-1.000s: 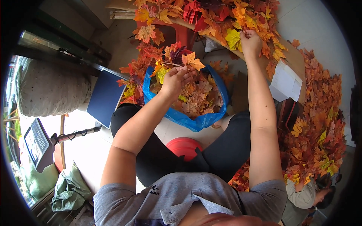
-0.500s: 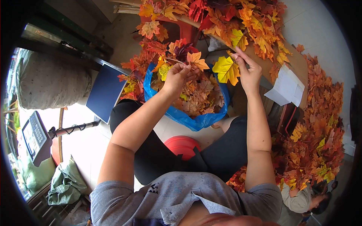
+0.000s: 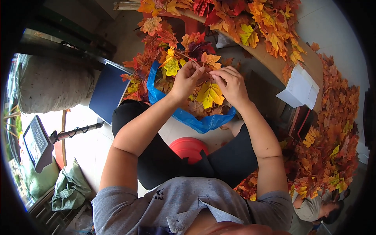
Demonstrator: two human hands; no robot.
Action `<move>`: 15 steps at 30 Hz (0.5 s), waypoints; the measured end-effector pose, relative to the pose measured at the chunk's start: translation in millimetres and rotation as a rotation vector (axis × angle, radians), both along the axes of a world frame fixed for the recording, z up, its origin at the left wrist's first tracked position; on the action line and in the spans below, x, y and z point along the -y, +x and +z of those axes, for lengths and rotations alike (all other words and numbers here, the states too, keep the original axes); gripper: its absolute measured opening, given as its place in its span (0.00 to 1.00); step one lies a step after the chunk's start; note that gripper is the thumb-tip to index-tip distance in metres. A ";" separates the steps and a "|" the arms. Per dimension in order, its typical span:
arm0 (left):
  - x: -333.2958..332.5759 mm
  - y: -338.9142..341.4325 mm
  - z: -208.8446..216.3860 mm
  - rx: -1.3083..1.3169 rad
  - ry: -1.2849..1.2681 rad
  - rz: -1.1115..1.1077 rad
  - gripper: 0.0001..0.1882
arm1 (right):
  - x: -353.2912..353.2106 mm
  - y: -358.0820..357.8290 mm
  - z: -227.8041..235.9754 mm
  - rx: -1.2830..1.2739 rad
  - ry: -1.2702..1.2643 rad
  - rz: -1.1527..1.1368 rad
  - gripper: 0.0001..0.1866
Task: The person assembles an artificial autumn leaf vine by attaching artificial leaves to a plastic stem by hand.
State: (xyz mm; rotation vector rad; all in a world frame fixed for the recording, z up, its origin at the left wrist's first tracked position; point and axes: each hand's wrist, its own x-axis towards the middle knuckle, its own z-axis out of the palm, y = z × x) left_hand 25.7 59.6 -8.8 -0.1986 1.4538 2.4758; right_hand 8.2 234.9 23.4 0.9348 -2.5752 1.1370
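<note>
Head view: the right hand [image 3: 234, 85], apparently pinching a yellow maple leaf [image 3: 210, 95], is now joining the left hand [image 3: 186, 81], which is pinching a leafy stem [image 3: 189, 58] above the blue plastic bag [image 3: 203, 124]; leaf and stem are meeting.

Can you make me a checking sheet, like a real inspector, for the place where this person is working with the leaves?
Surface: brown table, curved by the lens, with orange, red and yellow leaves on it.
Things in hand: leafy stem and yellow leaf, above the leaf-filled blue bag.
Clutter: folded white paper at the table's edge; big leaf pile on the right.
Hands: left hand pinches the stem; right hand pinches the yellow leaf; fingertips close, touching or not unclear.
Cables: dark cord wound around a pole.
Surroundings: keypad device on the pole; another person at lower right.
</note>
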 end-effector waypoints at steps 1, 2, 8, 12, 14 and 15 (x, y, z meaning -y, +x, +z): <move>1.4 -0.5 -3.6 -0.014 -0.032 -0.005 0.08 | 1.1 0.3 -0.9 -0.004 0.017 0.010 0.04; 2.4 -0.5 -5.7 -0.028 -0.064 -0.009 0.09 | 2.0 0.9 -1.7 -0.003 0.017 0.009 0.04; 0.5 -0.6 -4.0 0.009 -0.058 0.006 0.08 | 0.8 -0.2 -5.2 -0.047 0.033 0.018 0.04; 1.7 0.2 -8.5 -0.052 -0.123 0.000 0.08 | 2.9 1.3 -3.2 -0.048 0.053 0.020 0.04; 3.3 -0.4 -12.9 -0.111 -0.242 -0.016 0.08 | 4.5 1.3 -3.1 -0.054 0.061 0.021 0.04; 2.8 -0.4 -12.7 -0.112 -0.240 -0.018 0.08 | 4.8 1.4 -4.1 -0.060 0.061 0.019 0.04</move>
